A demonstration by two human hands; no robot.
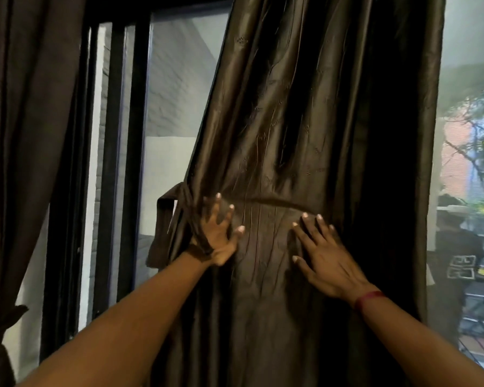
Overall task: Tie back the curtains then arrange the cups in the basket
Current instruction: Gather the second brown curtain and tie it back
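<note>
A dark brown shiny curtain (305, 121) hangs in the middle of the view, gathered at waist height by a tie band (280, 203) of the same cloth. The band's loose ends (162, 219) hang at the curtain's left edge. My left hand (218, 236) lies spread on the cloth just below the band, near the knot, with part of the tie draped over its back. My right hand (327, 255) rests flat on the curtain's folds, fingers straight and pointing up. A second dark curtain (25, 121) hangs at the far left, tied low (3, 322). No cups or basket are in sight.
Behind the curtains stands a window with black frames (129, 135) and glass. A grey wall shows through the left pane. Trees and a person in dark clothes (456, 261) appear outside at the right, behind a metal grille (478, 353).
</note>
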